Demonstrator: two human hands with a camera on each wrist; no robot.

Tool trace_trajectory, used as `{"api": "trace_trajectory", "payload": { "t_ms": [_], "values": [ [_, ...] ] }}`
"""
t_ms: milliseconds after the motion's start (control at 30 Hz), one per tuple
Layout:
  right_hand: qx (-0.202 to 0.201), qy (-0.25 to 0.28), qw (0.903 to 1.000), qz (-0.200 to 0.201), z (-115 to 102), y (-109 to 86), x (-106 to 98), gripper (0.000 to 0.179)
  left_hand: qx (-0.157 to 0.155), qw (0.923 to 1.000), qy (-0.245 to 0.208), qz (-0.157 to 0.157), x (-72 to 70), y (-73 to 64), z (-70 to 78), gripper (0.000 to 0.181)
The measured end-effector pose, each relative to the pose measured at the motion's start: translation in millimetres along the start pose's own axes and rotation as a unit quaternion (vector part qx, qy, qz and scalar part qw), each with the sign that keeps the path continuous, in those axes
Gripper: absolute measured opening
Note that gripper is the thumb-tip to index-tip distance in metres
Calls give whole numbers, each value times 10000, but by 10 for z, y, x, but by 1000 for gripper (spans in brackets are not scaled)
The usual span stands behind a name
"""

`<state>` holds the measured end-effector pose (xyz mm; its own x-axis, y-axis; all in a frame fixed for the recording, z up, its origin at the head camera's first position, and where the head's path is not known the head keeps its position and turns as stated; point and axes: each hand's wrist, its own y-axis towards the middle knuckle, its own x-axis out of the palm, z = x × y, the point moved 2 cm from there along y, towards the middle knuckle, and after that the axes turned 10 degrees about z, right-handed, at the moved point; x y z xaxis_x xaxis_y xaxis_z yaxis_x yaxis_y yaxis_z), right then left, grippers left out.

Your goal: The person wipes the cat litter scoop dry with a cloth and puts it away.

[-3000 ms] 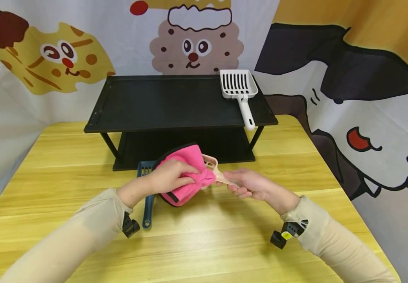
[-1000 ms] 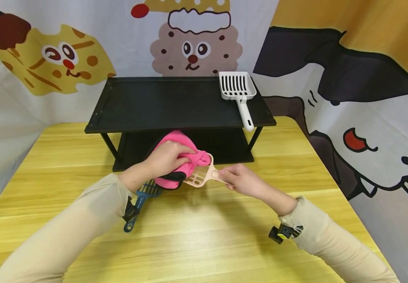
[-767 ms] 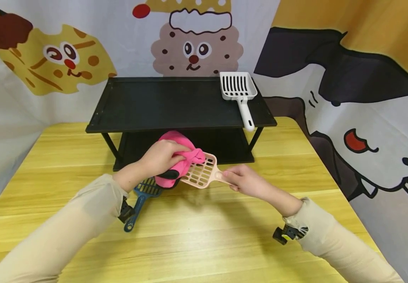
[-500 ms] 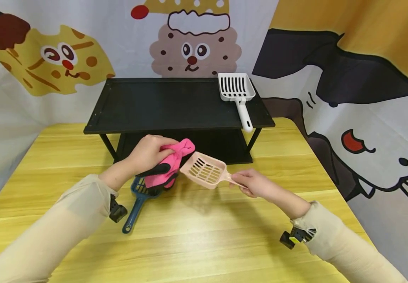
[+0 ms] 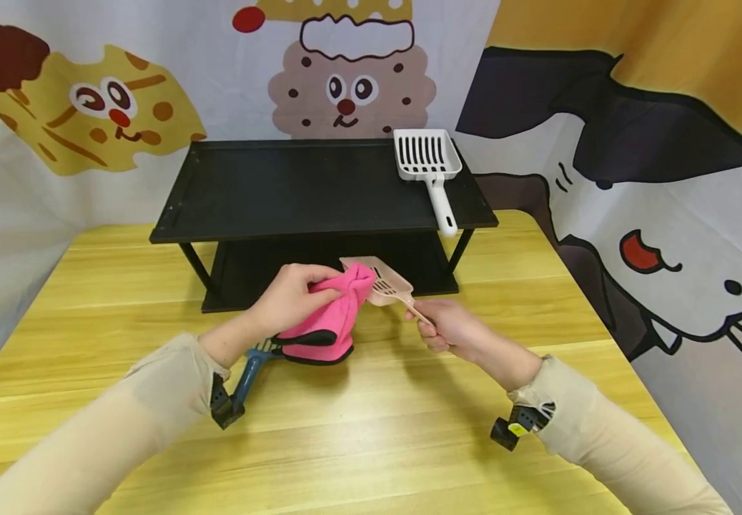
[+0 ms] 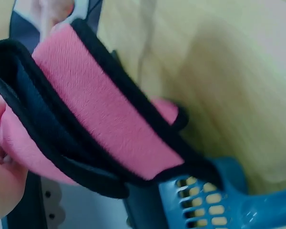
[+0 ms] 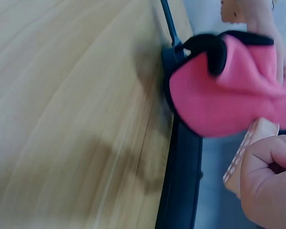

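Observation:
In the head view my left hand (image 5: 290, 300) pinches a bunched pink cloth (image 5: 339, 307) with black edging. The cloth's tip lies over part of a pale pink slotted litter scoop (image 5: 387, 281). My right hand (image 5: 451, 330) grips that scoop by its handle and keeps it raised over the table, tilted. Below the left hand a blue litter scoop (image 5: 251, 375) lies on the table, its head mostly hidden by the cloth; the left wrist view shows its slots (image 6: 202, 202). In the right wrist view the cloth (image 7: 224, 90) hangs beside the pale scoop's edge (image 7: 240, 155).
A black two-tier rack (image 5: 307, 189) stands at the back of the wooden table (image 5: 371, 443). On its top shelf, at the right, lies a white litter scoop (image 5: 432, 161), handle over the front edge. A cartoon-printed curtain (image 5: 229, 86) hangs behind.
The cloth slid off the pale scoop to the left, baring its slotted head, then came back to the right against it. The pale scoop has turned and tilted. The blue scoop's handle swung left.

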<state>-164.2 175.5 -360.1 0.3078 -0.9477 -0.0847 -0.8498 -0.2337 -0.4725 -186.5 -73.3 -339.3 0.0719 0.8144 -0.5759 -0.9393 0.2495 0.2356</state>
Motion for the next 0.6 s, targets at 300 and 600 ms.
{"api": "trace_trajectory", "payload": {
  "t_ms": [300, 600],
  "values": [
    [-260, -346, 9991, -28, -43, -71, 125, 28, 207, 9938, 412, 1011, 39, -40, -7, 26],
    [-394, -633, 9972, -42, -50, -154, 85, 28, 271, 9853, 535, 1598, -26, -57, -45, 26]
  ]
}}
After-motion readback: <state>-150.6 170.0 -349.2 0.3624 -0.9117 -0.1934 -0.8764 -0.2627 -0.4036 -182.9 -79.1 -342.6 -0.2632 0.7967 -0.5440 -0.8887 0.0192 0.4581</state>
